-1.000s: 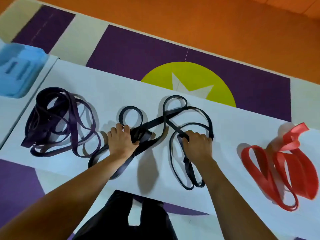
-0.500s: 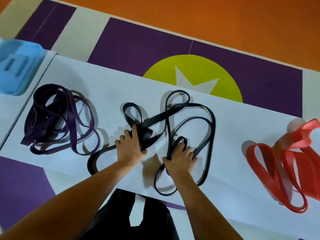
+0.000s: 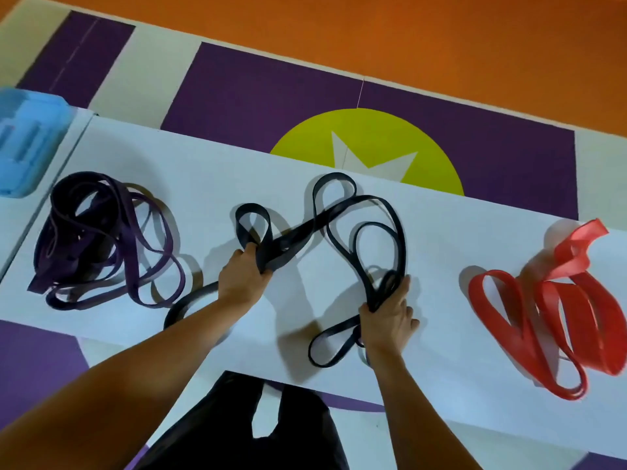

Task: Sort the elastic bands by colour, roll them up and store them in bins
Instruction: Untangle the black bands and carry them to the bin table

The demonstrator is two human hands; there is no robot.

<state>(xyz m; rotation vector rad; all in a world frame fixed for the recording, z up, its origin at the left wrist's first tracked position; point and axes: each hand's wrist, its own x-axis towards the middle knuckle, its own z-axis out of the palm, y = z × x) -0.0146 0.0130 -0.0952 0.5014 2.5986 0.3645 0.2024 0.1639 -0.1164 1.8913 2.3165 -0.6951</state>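
No readable text, label, brand, number or sign shows on anything here.

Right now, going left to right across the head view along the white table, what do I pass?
Light blue plastic bin → heap of purple elastic bands → left hand → right hand → loose red elastic bands. Both hands grip the tangled black elastic bands, which span them.
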